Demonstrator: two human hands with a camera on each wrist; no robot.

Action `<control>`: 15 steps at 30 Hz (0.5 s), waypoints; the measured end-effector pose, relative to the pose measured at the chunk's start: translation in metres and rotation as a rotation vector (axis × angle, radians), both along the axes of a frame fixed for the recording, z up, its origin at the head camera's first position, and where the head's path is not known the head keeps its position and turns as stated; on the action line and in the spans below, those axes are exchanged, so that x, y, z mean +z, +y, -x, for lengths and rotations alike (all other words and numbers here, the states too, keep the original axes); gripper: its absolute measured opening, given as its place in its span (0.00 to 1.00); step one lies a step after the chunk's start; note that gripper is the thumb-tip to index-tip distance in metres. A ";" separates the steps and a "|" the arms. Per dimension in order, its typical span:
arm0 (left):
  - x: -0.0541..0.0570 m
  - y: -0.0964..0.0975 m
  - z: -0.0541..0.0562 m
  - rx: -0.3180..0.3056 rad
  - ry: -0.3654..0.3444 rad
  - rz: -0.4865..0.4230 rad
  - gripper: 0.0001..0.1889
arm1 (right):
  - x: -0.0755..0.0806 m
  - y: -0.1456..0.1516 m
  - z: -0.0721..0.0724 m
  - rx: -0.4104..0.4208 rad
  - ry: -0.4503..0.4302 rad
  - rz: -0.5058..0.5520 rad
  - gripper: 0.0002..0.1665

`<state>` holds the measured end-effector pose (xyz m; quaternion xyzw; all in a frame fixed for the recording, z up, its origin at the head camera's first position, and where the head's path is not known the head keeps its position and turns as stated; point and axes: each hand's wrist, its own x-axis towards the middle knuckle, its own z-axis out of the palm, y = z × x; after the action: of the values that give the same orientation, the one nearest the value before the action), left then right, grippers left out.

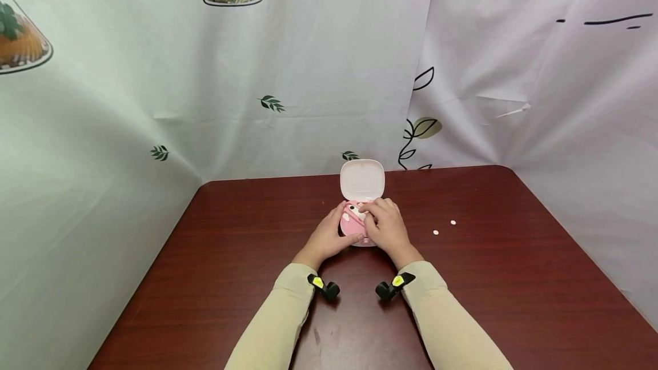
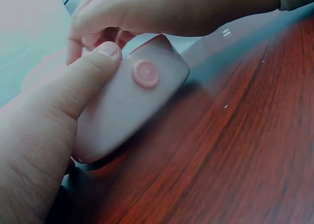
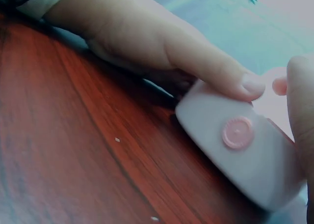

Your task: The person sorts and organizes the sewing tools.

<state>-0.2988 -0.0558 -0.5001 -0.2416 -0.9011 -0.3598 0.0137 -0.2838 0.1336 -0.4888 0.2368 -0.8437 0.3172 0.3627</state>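
Observation:
A small pink and white case [image 1: 352, 225] stands on the table with its white lid [image 1: 362, 180] raised at the back. Its pink inside bears a cartoon-like pattern. On the pale front wall sits a round pink button [image 2: 146, 74], also visible in the right wrist view. My left hand [image 1: 328, 237] grips the case from the left, its thumb on the front rim and its fingers along the far left side. Over the right part of the inside, my right hand [image 1: 386, 225] reaches in with bent fingers. Whether its fingertips pinch anything is hidden.
Two small white pieces, one nearer [image 1: 435, 232] and one farther [image 1: 453, 222], lie on the dark red wooden table [image 1: 257, 256] right of the case. A printed white cloth [image 1: 308, 61] hangs behind the table. Each wrist wears a black camera.

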 end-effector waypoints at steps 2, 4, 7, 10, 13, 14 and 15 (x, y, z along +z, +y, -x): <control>0.000 0.000 0.000 0.003 -0.006 0.001 0.55 | -0.002 0.003 0.001 -0.007 -0.002 0.011 0.11; 0.000 0.000 0.000 0.005 -0.006 0.002 0.55 | -0.004 0.005 0.001 0.001 -0.006 -0.006 0.11; 0.000 0.000 0.000 0.002 -0.004 -0.001 0.54 | -0.007 0.005 0.002 0.057 -0.021 -0.054 0.11; 0.000 0.000 0.000 -0.001 -0.003 0.003 0.53 | -0.009 0.004 0.001 0.111 -0.041 -0.109 0.11; 0.000 -0.001 0.001 -0.002 -0.006 0.009 0.53 | -0.009 0.003 0.001 0.133 -0.062 -0.148 0.12; -0.001 -0.001 0.001 -0.002 -0.007 0.010 0.53 | -0.009 0.003 0.001 0.132 -0.065 -0.158 0.12; -0.001 -0.001 0.001 -0.003 -0.008 0.008 0.53 | -0.009 0.004 0.001 0.134 -0.067 -0.163 0.12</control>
<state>-0.2998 -0.0568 -0.5010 -0.2417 -0.9022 -0.3572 0.0086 -0.2850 0.1372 -0.4980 0.3105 -0.8607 0.2786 0.2918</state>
